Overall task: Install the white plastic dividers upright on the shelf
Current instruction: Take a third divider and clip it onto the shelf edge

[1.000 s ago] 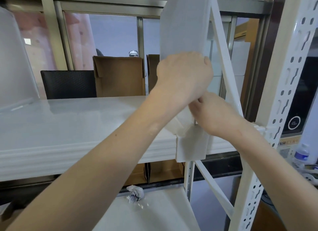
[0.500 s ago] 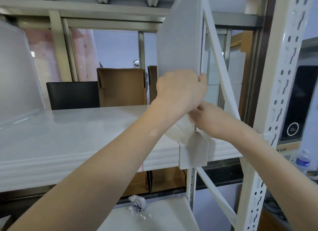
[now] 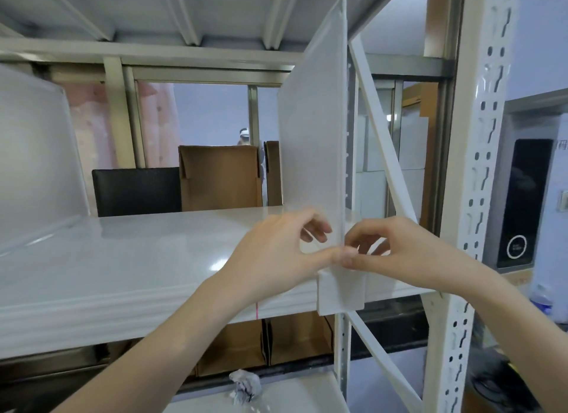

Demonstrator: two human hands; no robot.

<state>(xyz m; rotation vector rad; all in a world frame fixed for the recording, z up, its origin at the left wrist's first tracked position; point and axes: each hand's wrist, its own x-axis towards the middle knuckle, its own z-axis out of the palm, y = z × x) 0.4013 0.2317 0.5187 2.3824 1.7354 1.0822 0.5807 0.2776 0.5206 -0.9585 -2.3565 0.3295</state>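
A white plastic divider (image 3: 313,129) stands upright near the right end of the white shelf (image 3: 129,268), its foot clip (image 3: 341,292) hooked over the shelf's front lip. My left hand (image 3: 276,256) touches the divider's lower front edge from the left, thumb against it, fingers curled. My right hand (image 3: 396,252) pinches the same edge from the right. A second white divider (image 3: 33,154) stands upright at the shelf's far left.
A perforated white upright post (image 3: 479,166) and a diagonal brace (image 3: 381,136) frame the right side. Brown cardboard boxes (image 3: 219,176) and a black panel (image 3: 138,191) sit behind the shelf. Crumpled paper (image 3: 244,385) lies on the lower shelf. The upper shelf's underside is close overhead.
My left hand has come off its grip around the divider and slid down to the lower front edge. The divider now stands straighter, with its clip seated on the lip. The view tilted up.
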